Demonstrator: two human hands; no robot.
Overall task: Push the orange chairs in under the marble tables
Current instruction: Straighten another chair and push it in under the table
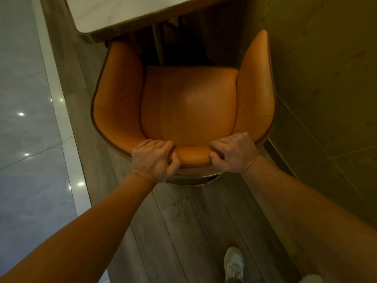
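Chair check: orange chair [187,103] sits just short of the marble table [114,13]. The seat is fully out from under the table edge, with one arm tip about level with it. Left hand [153,158] and right hand [232,153] each grip the backrest rim [192,155], fingers curled over the top. Stiff shell, padded leather, probably heavy. Rim looks like the best hold, so push straight toward the table.
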